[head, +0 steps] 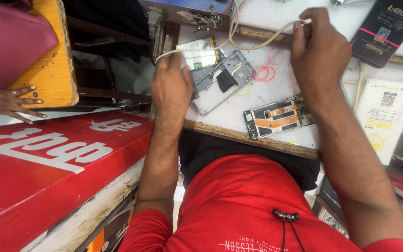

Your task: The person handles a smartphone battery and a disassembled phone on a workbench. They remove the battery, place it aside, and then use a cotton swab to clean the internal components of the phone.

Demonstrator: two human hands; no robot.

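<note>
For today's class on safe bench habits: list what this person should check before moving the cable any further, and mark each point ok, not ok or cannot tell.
1. Both hands have the white cable: ok. The left hand holds one stretch, the right hand another.
2. Cable free of the opened phone frame: not ok, it loops right over it.
3. Battery pack undamaged: cannot tell.
4. Second opened phone safely on the bench: not ok, it lies close to the front edge.
5. Red rubber bands clear of the cable: ok, they lie apart on the white bench top.
</note>
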